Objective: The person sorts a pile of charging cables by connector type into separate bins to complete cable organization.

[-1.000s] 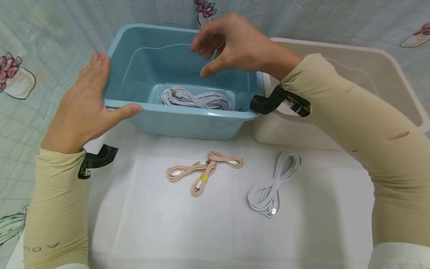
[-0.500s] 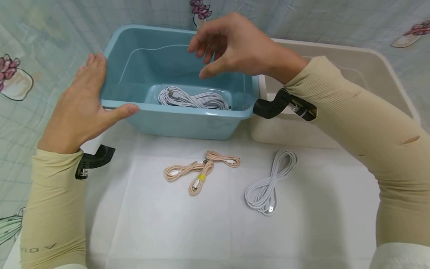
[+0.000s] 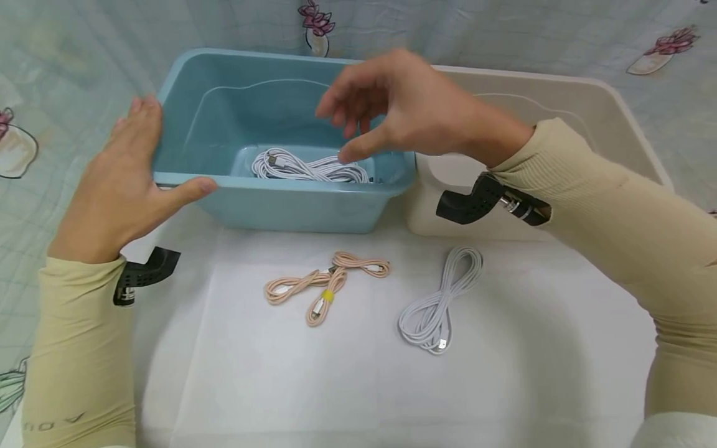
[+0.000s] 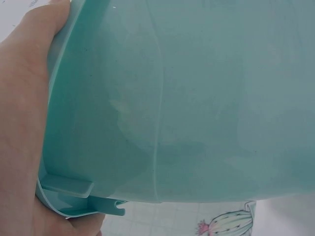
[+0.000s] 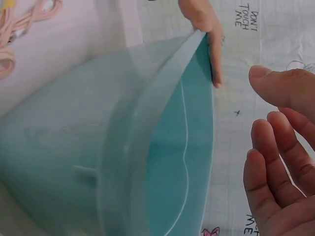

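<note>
A blue plastic bin (image 3: 291, 205) stands at the back, with bundled white cables (image 3: 302, 167) on its floor. My left hand (image 3: 114, 186) rests against the bin's left front corner, fingers straight along the side and thumb on the front rim; in the left wrist view the hand lies along the bin's edge. My right hand (image 3: 403, 109) hovers over the right part of the bin, fingers loosely bent and holding nothing. On the white table in front lie several peach cables (image 3: 319, 283) in small overlapping bundles, one with a yellow tie. To their right is a coiled white cable (image 3: 439, 302).
A beige bin (image 3: 448, 214) stands directly right of the blue one, partly hidden by my right forearm. Behind both bins is a patterned cloth (image 3: 246, 25). The white table surface (image 3: 269, 386) extends in front.
The head view has shifted, so bins and cables appear further left. My right hand sits slightly lower and closer to the front over the bin. The left hand keeps its place at the corner.
</note>
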`<action>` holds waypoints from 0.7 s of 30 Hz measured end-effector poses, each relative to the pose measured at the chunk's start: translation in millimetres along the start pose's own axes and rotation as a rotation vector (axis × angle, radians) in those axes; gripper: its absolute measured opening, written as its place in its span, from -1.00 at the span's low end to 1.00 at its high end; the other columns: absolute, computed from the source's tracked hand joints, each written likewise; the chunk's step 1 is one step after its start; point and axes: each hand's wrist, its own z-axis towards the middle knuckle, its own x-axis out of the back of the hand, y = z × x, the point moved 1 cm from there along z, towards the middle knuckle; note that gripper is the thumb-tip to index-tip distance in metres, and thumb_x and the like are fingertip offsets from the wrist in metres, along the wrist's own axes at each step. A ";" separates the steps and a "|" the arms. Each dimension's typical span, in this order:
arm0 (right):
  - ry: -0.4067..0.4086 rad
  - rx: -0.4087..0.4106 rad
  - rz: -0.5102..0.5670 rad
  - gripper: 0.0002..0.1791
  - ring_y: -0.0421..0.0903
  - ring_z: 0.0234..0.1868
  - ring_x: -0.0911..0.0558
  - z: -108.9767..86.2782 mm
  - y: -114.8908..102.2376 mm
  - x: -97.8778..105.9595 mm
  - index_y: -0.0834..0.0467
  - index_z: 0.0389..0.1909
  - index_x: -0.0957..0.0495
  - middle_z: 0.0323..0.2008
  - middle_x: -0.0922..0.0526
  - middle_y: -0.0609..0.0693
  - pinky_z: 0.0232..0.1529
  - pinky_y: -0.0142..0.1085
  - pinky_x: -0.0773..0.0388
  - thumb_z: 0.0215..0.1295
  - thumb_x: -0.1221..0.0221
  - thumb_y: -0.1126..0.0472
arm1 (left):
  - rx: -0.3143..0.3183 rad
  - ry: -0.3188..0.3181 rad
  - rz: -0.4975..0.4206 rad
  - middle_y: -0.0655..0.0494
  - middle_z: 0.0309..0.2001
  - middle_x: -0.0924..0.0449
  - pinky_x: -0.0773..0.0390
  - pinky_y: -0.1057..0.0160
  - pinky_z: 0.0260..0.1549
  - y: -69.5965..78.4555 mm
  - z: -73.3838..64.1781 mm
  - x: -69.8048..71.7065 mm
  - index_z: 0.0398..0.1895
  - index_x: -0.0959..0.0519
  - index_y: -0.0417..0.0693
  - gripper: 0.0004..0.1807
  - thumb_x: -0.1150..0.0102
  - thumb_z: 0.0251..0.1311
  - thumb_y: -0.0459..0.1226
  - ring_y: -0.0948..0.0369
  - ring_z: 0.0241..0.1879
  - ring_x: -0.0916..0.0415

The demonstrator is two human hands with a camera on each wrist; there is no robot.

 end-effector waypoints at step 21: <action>-0.147 0.143 0.040 -0.56 -0.38 -0.24 -0.61 -81.8 5.7 -19.5 -0.09 -0.12 -0.67 -0.27 -0.64 -0.29 -0.15 -0.43 -0.65 -0.10 -0.53 0.08 | 0.027 0.004 -0.016 0.11 0.58 0.38 0.24 -0.20 0.54 0.4 -1.6 -0.2 0.57 0.32 0.10 0.17 -0.22 0.09 0.18 -0.07 0.58 0.41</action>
